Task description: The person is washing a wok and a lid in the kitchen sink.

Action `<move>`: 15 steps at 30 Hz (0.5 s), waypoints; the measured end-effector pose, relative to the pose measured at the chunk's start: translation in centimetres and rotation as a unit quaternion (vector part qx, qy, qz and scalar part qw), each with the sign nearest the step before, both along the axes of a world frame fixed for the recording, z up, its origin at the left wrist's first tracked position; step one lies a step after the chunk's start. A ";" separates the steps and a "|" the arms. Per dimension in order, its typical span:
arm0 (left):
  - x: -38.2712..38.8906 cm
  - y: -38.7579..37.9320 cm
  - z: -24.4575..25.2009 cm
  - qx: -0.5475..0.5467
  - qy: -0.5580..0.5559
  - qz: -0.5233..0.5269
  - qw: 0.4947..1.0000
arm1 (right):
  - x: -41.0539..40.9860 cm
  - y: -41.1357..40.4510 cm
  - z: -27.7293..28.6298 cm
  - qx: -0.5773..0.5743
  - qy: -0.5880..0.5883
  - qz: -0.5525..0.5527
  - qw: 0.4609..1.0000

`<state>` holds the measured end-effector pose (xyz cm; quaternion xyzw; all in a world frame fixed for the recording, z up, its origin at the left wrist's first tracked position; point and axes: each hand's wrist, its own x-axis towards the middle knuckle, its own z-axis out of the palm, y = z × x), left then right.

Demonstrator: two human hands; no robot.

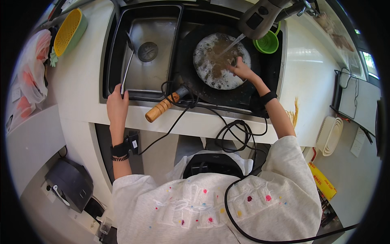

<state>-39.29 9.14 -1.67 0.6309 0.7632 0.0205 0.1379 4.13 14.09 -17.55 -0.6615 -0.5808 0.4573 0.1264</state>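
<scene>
My left hand is closed around the handle of a long metal cooking utensil at the front of the left sink basin. The utensil's dark head leans towards the basin's left wall. Over the right basin, a dark wok with a wooden handle holds foamy, brownish water. My right hand reaches into it, fingers around a small grey thing, perhaps a wire scrubber, partly hidden. Water pours from the grey faucet into the wok.
A green plastic cup sits right of the wok. Black cable loops over the counter's front edge and the wok handle. A yellow-and-green basket and plastic bags stand at left. A round drain shows in the left basin.
</scene>
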 end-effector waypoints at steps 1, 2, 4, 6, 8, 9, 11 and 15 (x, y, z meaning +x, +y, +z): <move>0.0 0.4 -0.2 0.001 -0.001 0.000 1.000 | 0.8 -0.5 -1.3 0.001 -0.001 0.000 1.000; 0.1 0.8 -0.4 0.007 0.028 -0.010 1.000 | 2.3 -1.0 -3.2 0.130 -0.060 0.099 0.985; -0.3 1.0 -1.0 0.012 0.059 -0.018 0.998 | 3.0 -1.3 -3.9 0.254 -0.115 0.199 0.940; -1.1 0.9 -2.2 0.045 0.126 -0.053 0.990 | 2.6 -1.3 -2.6 0.117 -0.272 0.218 0.930; -2.1 0.7 -3.0 0.057 0.122 -0.059 0.989 | 1.7 -1.1 -0.1 0.106 -0.311 0.254 0.910; -2.3 0.6 -3.3 0.067 0.114 -0.070 0.989 | 1.6 -1.4 0.9 0.090 -0.353 0.288 0.886; -2.2 0.5 -3.4 0.027 0.097 -0.050 0.994 | 1.9 -2.3 0.8 0.166 -0.380 0.331 0.847; 1.4 -1.1 -1.3 0.155 0.114 -0.104 0.976 | 2.6 -6.3 -1.7 0.137 -0.402 0.415 0.805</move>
